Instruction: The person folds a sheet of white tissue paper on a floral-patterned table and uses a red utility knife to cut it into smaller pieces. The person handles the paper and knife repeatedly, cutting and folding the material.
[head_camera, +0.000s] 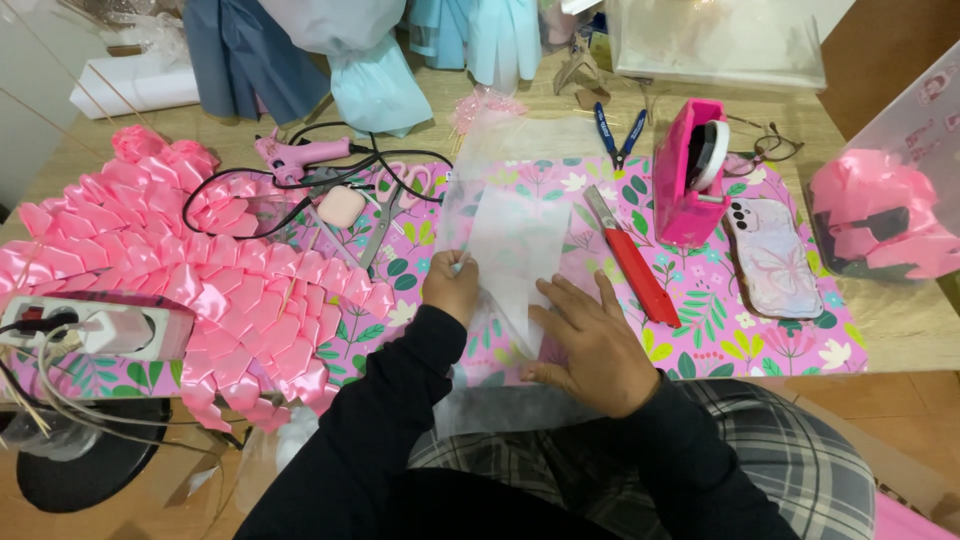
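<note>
A sheet of thin translucent white paper (510, 215) lies over the pink floral mat (700, 300) in the middle of the table. My left hand (452, 287) pinches the folded part of the sheet near its lower left edge. My right hand (590, 345) lies flat on the paper's lower right part, fingers spread and pressing it down. Both sleeves are black. The lower end of the sheet hangs over the table edge toward my lap.
A red box cutter (632, 262), pink tape dispenser (690, 170) and phone (772, 255) sit to the right. Scissors (385, 215), a pink glue gun (295, 155), folded pink ribbon pieces (200, 270) and a power strip (95, 325) fill the left. Blue pliers (618, 135) lie behind.
</note>
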